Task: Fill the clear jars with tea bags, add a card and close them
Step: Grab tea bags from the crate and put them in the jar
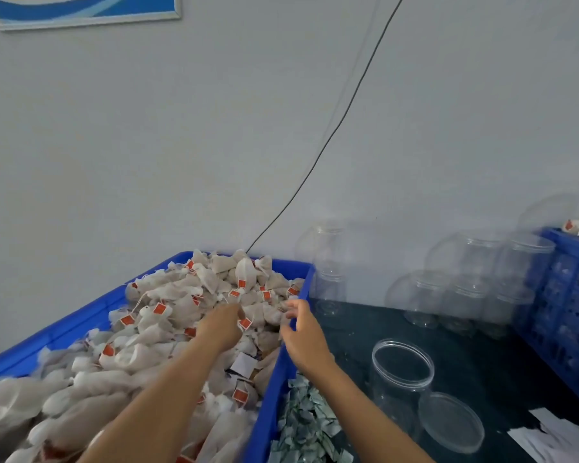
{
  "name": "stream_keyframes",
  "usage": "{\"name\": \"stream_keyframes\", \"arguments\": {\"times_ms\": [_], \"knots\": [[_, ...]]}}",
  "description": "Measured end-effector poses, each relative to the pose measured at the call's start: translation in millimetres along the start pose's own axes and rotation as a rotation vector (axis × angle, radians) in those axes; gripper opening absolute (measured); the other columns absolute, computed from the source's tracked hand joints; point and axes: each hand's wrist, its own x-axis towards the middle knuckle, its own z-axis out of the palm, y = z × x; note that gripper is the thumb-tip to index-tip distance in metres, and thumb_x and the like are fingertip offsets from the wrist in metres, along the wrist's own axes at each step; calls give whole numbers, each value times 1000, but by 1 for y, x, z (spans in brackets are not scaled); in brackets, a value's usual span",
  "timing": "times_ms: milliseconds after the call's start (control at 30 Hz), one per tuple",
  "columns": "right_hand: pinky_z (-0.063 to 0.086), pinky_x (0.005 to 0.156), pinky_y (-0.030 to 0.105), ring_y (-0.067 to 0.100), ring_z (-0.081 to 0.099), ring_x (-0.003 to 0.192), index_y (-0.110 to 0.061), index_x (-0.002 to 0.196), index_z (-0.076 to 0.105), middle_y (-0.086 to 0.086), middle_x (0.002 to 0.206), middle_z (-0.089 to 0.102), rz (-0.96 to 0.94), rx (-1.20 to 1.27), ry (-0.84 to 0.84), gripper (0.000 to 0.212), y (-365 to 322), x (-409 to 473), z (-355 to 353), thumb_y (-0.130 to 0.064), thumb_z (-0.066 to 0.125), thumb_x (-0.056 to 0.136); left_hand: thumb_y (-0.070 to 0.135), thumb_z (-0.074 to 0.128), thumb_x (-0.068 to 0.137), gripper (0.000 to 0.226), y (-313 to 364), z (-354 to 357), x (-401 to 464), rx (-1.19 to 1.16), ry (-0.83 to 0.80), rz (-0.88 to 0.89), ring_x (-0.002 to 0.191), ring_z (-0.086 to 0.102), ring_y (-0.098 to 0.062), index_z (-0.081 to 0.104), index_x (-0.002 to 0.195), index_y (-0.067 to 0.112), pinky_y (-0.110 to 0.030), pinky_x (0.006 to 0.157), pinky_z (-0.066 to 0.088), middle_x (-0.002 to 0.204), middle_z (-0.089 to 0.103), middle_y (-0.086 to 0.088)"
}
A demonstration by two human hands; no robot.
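Your dark surface carries a blue tub at the left, a blue crate at the right, empty clear jars along the wall, one open jar with its lid just beside, a pile of small cards and white papers.

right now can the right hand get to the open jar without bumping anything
Probably yes. The right hand rests at the blue bin's rim, and the open jar stands just to its right on bare dark tabletop, nothing between.
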Motion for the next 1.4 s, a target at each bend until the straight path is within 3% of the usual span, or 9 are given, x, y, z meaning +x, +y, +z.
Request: {"name": "stream_keyframes", "arguments": {"times_ms": [200, 533, 667, 833, 933, 1000, 1167, 1300, 1400], "knots": [[34, 112, 33, 13, 32, 131, -20, 148, 17, 0, 145, 30, 37, -22, -10, 79, 14, 5, 15, -12, 61, 83, 18, 53, 94, 52, 21, 38, 48, 89, -37, 53, 133, 37, -29, 38, 143, 26, -38, 107, 38, 145, 40, -8], [40, 103, 25, 4, 38, 123, -32, 148, 11, -9, 140, 32, 39, -197, 62, 91, 19, 24, 16, -3, 59, 78, 36, 56, 93, 40, 38, 78, 90, 332, 51, 178, 127, 41, -23, 50, 132, 34, -37, 106, 35, 137, 48, 2], [40, 102, 28, 9, 40, 121, -30, 145, 19, -8, 133, 40, 32, -332, 142, 80, 19, 33, 19, -5, 57, 79, 25, 53, 93, 18, 30, 81, 91, -7, 278, 118, 100, 57, -16, 65, 105, 28, -27, 86, 41, 109, 67, 5], [37, 101, 22, 8, 46, 113, -27, 126, 47, -11, 122, 51, -49, -568, 264, 35, 14, 55, 21, -16, 54, 93, 12, 61, 91, 15, 19, 66, 88, -707, 384, -119, 84, 61, -18, 65, 103, 19, -26, 65, 45, 86, 65, 2], [46, 87, 20, 6, 54, 98, -21, 118, 54, -6, 116, 56, -35, -353, 282, 21, 11, 73, 25, -19, 46, 99, 14, 66, 90, 15, 18, 48, 90, -1051, 339, -95, 87, 63, -24, 67, 104, 9, -37, 76, 55, 91, 68, -8], [46, 78, 20, 7, 56, 94, -17, 123, 51, -3, 114, 58, -4, -256, 214, 28, 9, 88, 28, -32, 40, 102, 13, 68, 89, 8, 18, 36, 84, -1240, 319, -64, 81, 64, -21, 69, 97, 12, -28, 65, 55, 85, 69, -8], [50, 77, 27, 5, 58, 87, -27, 105, 55, -12, 91, 58, 39, -76, 26, 32, 7, 117, 33, -53, 39, 98, 15, 65, 90, 18, 15, 29, 69, -1404, 28, 44, 86, 72, -20, 68, 108, 12, -22, 67, 54, 92, 74, -8], [53, 72, 26, 4, 57, 75, -17, 93, 64, -11, 77, 57, -46, -162, 161, 19, 13, 125, 33, -30, 51, 98, 4, 77, 78, 41, 13, 28, 68, -1409, -40, 18, 95, 69, -21, 58, 114, 9, -27, 73, 58, 108, 69, -12], [51, 67, 25, 10, 59, 73, -12, 81, 62, -6, 73, 57, -3, -155, 271, 21, 19, 127, 30, -21, 54, 98, -6, 77, 73, 65, 6, 30, 74, -1324, -141, -6, 110, 62, -23, 45, 125, 13, -42, 93, 54, 121, 60, -8]]}}
